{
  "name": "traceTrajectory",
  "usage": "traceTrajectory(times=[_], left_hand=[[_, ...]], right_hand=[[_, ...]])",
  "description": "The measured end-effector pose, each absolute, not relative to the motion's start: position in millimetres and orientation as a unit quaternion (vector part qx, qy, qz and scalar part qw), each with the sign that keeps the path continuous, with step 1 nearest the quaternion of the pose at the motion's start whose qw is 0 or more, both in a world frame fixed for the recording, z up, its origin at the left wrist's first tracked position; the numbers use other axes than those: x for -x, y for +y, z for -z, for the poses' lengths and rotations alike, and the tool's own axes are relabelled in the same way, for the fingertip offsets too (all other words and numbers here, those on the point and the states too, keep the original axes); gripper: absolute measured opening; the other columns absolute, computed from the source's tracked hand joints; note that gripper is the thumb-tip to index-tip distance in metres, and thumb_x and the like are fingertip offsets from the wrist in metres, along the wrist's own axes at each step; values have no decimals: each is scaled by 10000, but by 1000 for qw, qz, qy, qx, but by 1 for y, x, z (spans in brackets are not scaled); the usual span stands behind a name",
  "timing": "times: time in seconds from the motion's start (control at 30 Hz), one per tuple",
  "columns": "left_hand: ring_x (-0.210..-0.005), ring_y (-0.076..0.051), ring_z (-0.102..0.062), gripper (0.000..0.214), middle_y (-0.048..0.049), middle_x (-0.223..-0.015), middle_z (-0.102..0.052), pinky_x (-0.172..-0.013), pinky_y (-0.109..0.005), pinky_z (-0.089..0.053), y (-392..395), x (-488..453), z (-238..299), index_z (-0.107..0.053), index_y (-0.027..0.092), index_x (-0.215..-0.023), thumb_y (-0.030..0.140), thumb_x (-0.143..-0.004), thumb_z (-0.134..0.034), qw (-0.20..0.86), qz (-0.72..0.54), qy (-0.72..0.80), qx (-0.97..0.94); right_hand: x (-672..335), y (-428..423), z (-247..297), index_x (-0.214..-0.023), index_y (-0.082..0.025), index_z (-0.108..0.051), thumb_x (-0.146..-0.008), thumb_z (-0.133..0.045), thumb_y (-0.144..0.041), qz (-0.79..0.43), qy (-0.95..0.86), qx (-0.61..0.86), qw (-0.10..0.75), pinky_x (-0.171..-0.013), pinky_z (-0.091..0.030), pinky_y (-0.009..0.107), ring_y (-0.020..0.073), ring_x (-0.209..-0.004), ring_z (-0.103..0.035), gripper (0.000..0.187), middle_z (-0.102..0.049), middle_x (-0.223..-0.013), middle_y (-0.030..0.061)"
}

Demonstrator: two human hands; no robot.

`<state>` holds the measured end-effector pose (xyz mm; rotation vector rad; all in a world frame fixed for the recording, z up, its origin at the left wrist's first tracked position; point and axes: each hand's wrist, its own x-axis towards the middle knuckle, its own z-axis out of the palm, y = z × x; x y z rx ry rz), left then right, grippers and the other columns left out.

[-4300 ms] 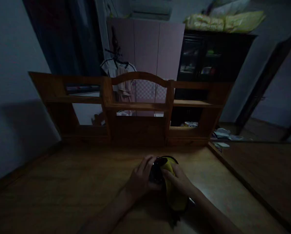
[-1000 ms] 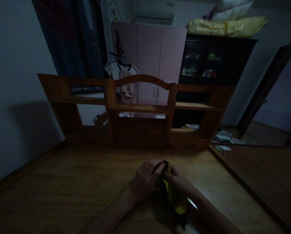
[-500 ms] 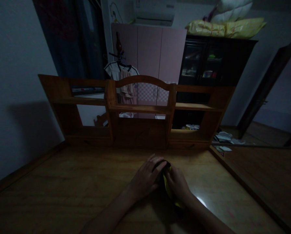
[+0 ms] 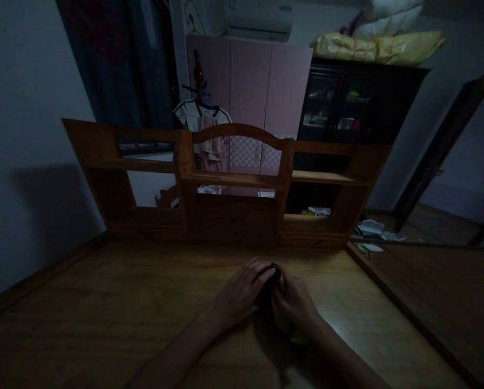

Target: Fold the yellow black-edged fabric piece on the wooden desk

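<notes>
From where I stood, the work was underway and incomplete: neither item had been set down, and both remained between the hands, low over the near middle of the tabletop. The bare right hand gripped the limp yellow cloth-like piece, its loose end hanging beside the right wrist; contact between that end and the tabletop could not be confirmed. The bare left hand was curled over the dark rounded object, fingers bent across its top and nearly meeting the right hand. The contact surface was concealed, so the portion covered and the portion left could not be determined. Compared with the view about four seconds earlier, the hands had closed together: the object's dark, glossy side and curved rim, then exposed, were mostly hidden, and the broad yellow face had narrowed to a strip. Beneath the hands lay the pale brown wooden tabletop; along its far edge stood the reddish-brown wooden shelf unit, unchanged in position. Behind it stood the tall pink panelled wardrobe, likewise unchanged.
</notes>
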<state>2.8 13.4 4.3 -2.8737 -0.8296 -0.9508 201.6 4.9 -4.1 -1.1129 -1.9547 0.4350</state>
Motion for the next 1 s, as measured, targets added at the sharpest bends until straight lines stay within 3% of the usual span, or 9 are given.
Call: traceTrajectory(times=[0.3, 0.43, 0.63, 0.8, 1.0], left_hand=[[-1368, -254, -317, 841, -73, -1485, -347, -1152, -456, -321, 12, -5, -5, -217, 228, -1485, 8, -753, -569, 21, 285, -274, 918], [-1342, -260, -359, 858, -72, -1477, -376, -1122, -436, -356, 12, -4, -3, -226, 232, -1475, 36, -744, -631, 28, 282, -273, 919], [-1287, -308, -423, 919, -122, -1416, -435, -1093, -488, -367, 11, -6, 0, -251, 203, -1439, 278, -699, -790, -7, 306, -285, 909], [-1249, -306, -464, 875, -123, -1367, -476, -1080, -474, -380, 10, -8, 1, -293, 198, -1409, 316, -693, -783, -23, 324, -288, 901], [-1221, -297, -474, 881, -112, -1349, -491, -1090, -461, -366, 10, -8, 2, -319, 190, -1386, 333, -665, -806, -16, 316, -296, 901]], right_hand=[[-206, 12, 14, -1304, -202, -440, -859, -494, -110, -167, -808, 421, 376, -856, -521, 360, 236, -1006, -653, 457, -669, -1137, 99], [-205, 13, 17, -1321, -181, -413, -894, -431, -111, -131, -822, 416, 365, -890, -501, 373, 243, -1072, -618, 434, -632, -1192, 130], [-204, 13, 13, -1221, -144, -486, -909, -404, -112, -71, -828, 478, 283, -737, -498, 305, 227, -859, -671, 323, -696, -1011, 119], [-206, 14, 6, -1164, -143, -564, -896, -478, -142, -10, -822, 528, 214, -685, -474, 286, 239, -783, -685, 282, -725, -889, 108], [-208, 15, 8, -1180, -141, -565, -908, -462, -163, -37, -823, 520, 225, -689, -491, 280, 236, -804, -696, 292, -735, -905, 106]])
